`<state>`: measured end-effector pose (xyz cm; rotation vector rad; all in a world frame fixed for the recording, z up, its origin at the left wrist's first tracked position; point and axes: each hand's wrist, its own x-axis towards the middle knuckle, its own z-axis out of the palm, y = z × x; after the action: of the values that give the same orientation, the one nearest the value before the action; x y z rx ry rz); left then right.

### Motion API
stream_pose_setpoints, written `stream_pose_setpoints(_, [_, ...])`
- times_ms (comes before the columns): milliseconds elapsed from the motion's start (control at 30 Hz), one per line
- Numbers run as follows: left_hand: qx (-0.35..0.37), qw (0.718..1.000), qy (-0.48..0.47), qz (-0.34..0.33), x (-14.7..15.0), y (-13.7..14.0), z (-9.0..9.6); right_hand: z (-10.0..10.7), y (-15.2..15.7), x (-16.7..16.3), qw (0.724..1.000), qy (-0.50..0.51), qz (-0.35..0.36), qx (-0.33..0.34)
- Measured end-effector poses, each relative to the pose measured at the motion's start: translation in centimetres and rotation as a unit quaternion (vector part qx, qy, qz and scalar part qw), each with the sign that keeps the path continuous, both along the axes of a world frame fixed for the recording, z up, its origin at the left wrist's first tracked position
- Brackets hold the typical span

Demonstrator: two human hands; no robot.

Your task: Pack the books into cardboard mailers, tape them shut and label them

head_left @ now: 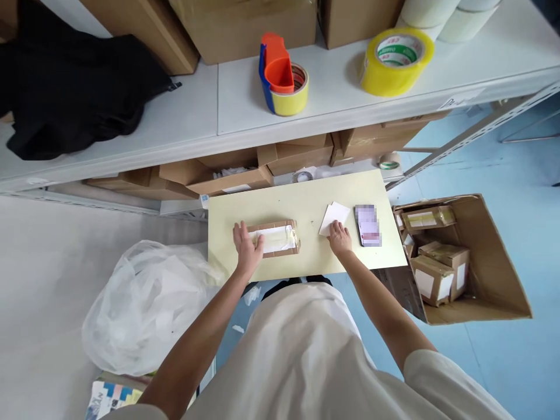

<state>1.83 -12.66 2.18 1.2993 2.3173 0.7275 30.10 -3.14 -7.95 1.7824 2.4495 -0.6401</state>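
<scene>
A narrow brown cardboard box with a white label under clear tape lies flat on a small cream table. My left hand grips its left end, the thumb resting over the label and the fingers along the end. Right of the box, my right hand has its fingertips closed at the lower edge of some white paper slips, which lie slightly fanned on the table. How many slips there are I cannot tell. A phone with a lit, blurred screen lies just right of that hand.
A shelf above the table holds a tape dispenser, a yellow tape roll and a black cloth. At right stands a large open carton with several small parcels. A clear plastic bag sits at left.
</scene>
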Motion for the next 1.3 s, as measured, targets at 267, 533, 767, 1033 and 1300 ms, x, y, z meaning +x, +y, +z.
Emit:
stream_pose_setpoints(267, [0.034, 0.964, 0.093, -0.248, 6.9, 4.7, 1.8, 1.0, 0.1, 0.8, 0.996, -0.007, 0.081, -0.026])
stream_pose_setpoints(533, [-0.042, 0.923, 0.087, -0.373, 10.8, 8.7, 0.8, 2.8, 2.3, 2.3, 0.998, 0.011, 0.056, -0.019])
stream_pose_setpoints(767, [-0.028, 0.869, 0.114, -0.48, 13.4, 11.7, 2.6, 7.4, 1.8, 3.0, 0.956, 0.261, 0.07, 0.111])
stream_pose_setpoints(1033, [-0.009, 0.952, 0.045, -0.303, 8.3, 13.2, 6.8, 6.9, 4.5, 2.7, 0.92, 0.391, -0.017, -0.034])
stream_pose_setpoints(1300, [0.032, 0.808, 0.242, -0.536, 12.8, 13.8, 6.7, 7.3, 3.6, 0.3, 0.94, 0.339, -0.024, -0.032])
